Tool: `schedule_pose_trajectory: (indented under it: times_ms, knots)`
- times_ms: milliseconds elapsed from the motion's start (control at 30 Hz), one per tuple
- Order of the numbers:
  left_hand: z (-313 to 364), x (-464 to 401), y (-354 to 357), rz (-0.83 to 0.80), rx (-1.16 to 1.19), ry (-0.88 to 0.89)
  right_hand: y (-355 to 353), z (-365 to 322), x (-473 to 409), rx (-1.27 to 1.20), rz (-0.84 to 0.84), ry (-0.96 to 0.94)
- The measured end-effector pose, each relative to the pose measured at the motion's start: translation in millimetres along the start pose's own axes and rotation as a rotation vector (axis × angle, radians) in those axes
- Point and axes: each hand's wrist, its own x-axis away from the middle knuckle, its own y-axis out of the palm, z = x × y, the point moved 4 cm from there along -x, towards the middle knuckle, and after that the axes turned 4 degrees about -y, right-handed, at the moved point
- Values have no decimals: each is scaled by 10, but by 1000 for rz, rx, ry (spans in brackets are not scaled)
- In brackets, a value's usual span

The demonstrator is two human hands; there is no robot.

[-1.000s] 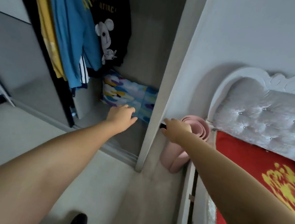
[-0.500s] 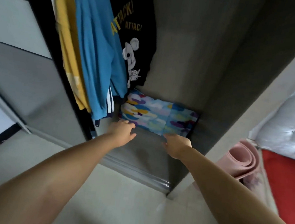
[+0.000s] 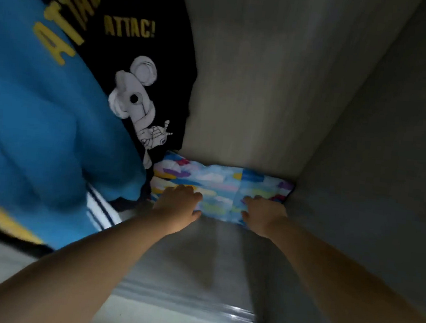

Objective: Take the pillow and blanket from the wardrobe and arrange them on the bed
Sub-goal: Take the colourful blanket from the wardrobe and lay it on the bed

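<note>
I am looking down into the wardrobe (image 3: 278,77), its grey back and side walls meeting in the far right corner; on my left hangs a blue garment (image 3: 37,120) with yellow lettering, and behind it a black shirt (image 3: 144,52) printed with a pale cartoon figure; the folded bedding (image 3: 222,188), cloud-patterned in blue, pink and yellow, lies on the wardrobe floor against the back wall, its right end in the corner; whether it is the pillow or the blanket I cannot tell; my left hand (image 3: 177,207) lies palm down on its left front edge, fingers loosely together, thumb at the edge; my right hand (image 3: 262,214) rests on its right front edge, fingers curled over the fabric, though I cannot tell whether either hand has actually gripped it.
</note>
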Motion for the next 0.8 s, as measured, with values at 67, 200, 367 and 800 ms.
schedule_pose_trajectory:
  times_ms: [67, 200, 367, 800]
  knots:
    - [-112, -378, 203, -26, 4, -2, 133, 23, -396, -28, -13, 16]
    - [-282, -979, 743, -86, 26, 9, 576, 60, -988, -86, -96, 86]
    - [-444, -1606, 1379, -127, -37, 108, 1021, 166, -1670, -184, -160, 186]
    - [-1173, -3157, 2616, 65, -136, -27, 1820, 673, -3520, -85, 93, 144]
